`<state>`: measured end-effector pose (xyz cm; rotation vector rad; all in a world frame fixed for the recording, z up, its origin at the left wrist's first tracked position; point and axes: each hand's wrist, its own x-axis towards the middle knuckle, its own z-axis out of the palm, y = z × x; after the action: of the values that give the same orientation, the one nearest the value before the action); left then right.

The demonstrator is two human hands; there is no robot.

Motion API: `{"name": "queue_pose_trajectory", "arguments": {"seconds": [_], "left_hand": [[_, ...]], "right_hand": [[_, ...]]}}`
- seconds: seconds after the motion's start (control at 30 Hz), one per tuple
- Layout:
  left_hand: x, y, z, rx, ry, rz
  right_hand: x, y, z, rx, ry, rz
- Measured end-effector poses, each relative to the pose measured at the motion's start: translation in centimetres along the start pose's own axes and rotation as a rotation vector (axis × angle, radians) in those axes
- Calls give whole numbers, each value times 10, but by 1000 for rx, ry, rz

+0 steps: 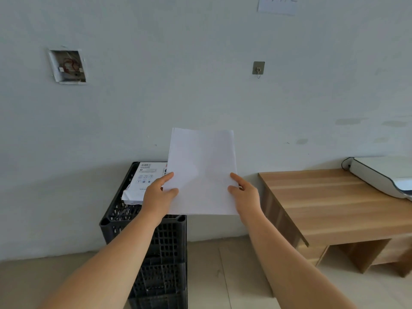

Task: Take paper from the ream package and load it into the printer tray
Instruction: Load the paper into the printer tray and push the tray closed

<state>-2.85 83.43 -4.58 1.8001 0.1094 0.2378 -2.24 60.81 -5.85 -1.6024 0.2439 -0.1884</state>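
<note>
A thin stack of white paper [201, 170] is held up in front of me, above the crates. My left hand [159, 195] grips its left edge, thumb on top. My right hand [244, 192] grips the right edge the same way. Behind and left of the sheets lies the opened white ream package [142, 181], resting on top of the black crates. The white and dark printer [383, 177] sits at the far right on a wooden desk, partly cut off by the frame edge. Its tray is not visible.
Stacked black plastic crates [165, 246] stand against the wall below my hands. A low wooden desk [330, 204] stands to the right. The wall behind bears an open electrical box [68, 66] and a hook [258, 68]. Pale floor tiles run between crates and desk.
</note>
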Motion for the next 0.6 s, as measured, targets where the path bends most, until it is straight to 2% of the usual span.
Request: {"name": "queue_pose_trajectory", "arguments": {"seconds": [0.2,0.6], "left_hand": [[14,14,67,3,-35,23],[66,48,227,-32,-259,99]], "right_hand": [[28,1,-56,2,58,8],[102,-8,-183,88,275,-17]]}}
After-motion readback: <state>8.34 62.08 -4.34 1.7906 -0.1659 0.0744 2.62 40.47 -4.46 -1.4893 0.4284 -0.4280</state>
